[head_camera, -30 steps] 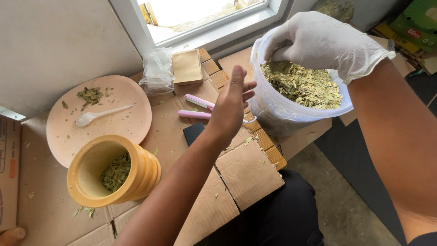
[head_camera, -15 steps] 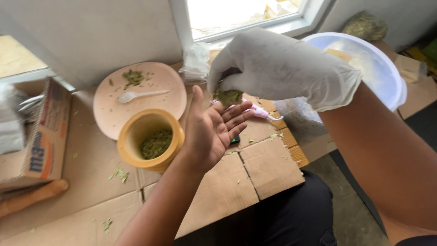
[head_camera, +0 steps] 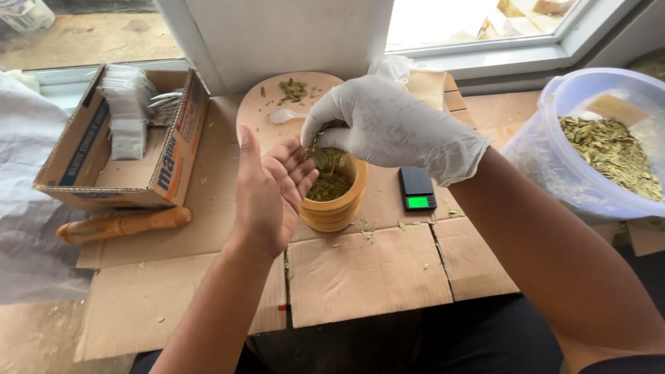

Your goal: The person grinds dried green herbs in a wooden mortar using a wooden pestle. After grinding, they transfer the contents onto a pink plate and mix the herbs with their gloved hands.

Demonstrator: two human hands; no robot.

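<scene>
— Hovering over the wooden mortar (head_camera: 334, 197), what did the gloved right hand (head_camera: 388, 128) grasp?
— Its grip pinched dried leaves (head_camera: 325, 158) above the mortar's rim.
— And the bare left hand (head_camera: 270, 190)?
— Released, palm up, touching the mortar's left side; a pestle (head_camera: 125, 225) lay further left.

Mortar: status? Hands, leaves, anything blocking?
Right hand, gloved, pinching dried leaves over the wooden mortar. Left hand bare, open, cupped beside the rim. Mortar partly filled. Pestle lies apart at left; nothing blocking.

Yellow mortar (head_camera: 339, 201), green leaves (head_camera: 327, 185), white-gloved right hand (head_camera: 388, 128)
</scene>
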